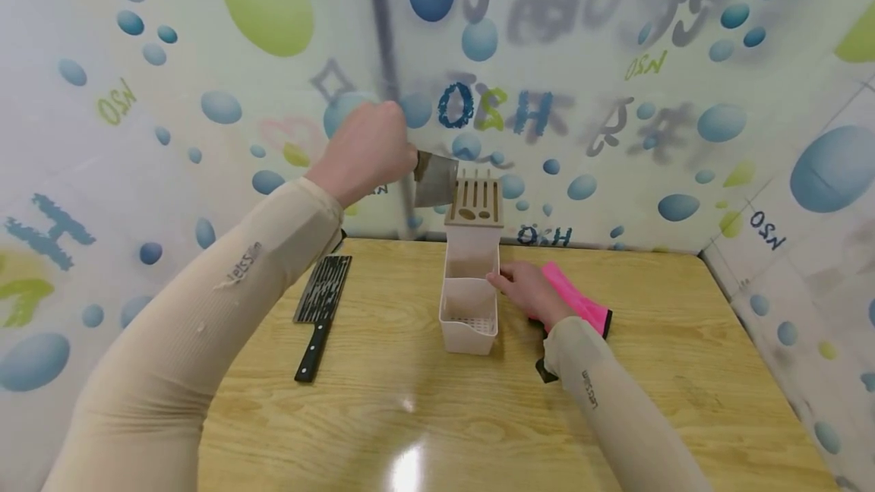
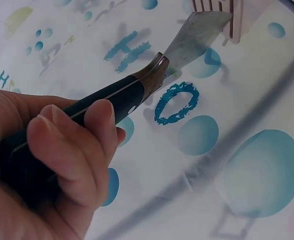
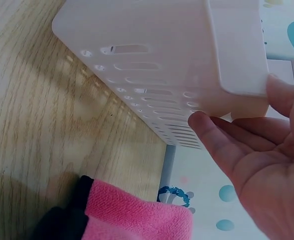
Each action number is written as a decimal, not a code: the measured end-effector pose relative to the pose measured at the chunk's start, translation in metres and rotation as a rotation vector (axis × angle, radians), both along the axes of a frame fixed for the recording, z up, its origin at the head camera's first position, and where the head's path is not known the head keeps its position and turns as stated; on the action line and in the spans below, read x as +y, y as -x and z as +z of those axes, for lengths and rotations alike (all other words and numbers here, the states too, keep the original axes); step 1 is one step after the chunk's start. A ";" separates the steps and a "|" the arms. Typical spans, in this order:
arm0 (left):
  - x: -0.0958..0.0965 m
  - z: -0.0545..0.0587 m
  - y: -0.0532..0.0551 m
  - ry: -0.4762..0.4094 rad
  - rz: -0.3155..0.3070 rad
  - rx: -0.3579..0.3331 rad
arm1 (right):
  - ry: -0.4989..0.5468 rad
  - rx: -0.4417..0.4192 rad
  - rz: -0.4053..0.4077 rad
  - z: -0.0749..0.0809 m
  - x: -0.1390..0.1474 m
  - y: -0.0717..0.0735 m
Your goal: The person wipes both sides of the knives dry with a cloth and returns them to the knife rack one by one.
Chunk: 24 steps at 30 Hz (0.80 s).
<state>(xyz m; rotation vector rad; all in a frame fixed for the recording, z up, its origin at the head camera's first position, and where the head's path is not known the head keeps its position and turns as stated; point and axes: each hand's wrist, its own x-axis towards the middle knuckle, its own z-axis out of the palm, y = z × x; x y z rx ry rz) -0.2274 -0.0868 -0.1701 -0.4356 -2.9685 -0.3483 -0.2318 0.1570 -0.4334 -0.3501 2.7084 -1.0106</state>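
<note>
My left hand [image 1: 372, 150] grips the black handle of a knife [image 1: 436, 181] in the air above the table. In the head view, its broad grey blade is beside the slotted top of a pale pink knife holder [image 1: 469, 329]. The left wrist view shows fingers curled round the handle [image 2: 122, 95], and the blade's far end overlapping the slotted top [image 2: 236, 20]. Holding the holder's right side is my right hand [image 1: 529, 291], its thumb at the rim and fingertips against the perforated wall [image 3: 147, 75]. The holder stands upright with open compartments in front.
A cleaver [image 1: 323, 302] with a dark streaked blade and black handle lies on the wooden table [image 1: 342, 431] at the left. A pink cloth [image 1: 577, 294] with black edging lies right of the holder, partly hidden by my right hand. A patterned wall covering [image 1: 588, 135] rises behind.
</note>
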 end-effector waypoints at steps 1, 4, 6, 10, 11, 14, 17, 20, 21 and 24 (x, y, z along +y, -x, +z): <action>0.001 0.001 0.001 0.007 0.003 -0.005 | -0.002 -0.001 -0.004 0.000 0.000 0.000; 0.004 0.003 0.004 -0.006 0.016 -0.040 | 0.005 -0.012 -0.014 -0.001 0.000 0.000; 0.005 0.005 0.005 -0.011 0.025 -0.059 | 0.015 -0.013 -0.018 -0.002 -0.001 -0.001; 0.008 0.007 0.009 -0.030 0.065 -0.105 | 0.039 -0.008 -0.024 -0.002 -0.001 -0.002; 0.009 0.007 0.010 -0.034 0.078 -0.116 | 0.047 -0.011 -0.028 -0.003 -0.001 -0.003; 0.012 0.008 0.014 -0.047 0.116 -0.146 | 0.048 0.003 -0.047 -0.005 -0.002 -0.004; 0.014 0.009 0.019 -0.054 0.141 -0.168 | 0.043 0.019 -0.062 -0.006 -0.001 -0.005; 0.016 0.009 0.023 -0.053 0.152 -0.179 | 0.042 0.035 -0.066 -0.008 -0.001 -0.006; 0.016 0.009 0.024 -0.051 0.154 -0.182 | 0.046 0.038 -0.066 -0.008 -0.001 -0.006; 0.017 0.008 0.028 -0.055 0.163 -0.193 | 0.048 0.053 -0.068 -0.007 -0.001 -0.007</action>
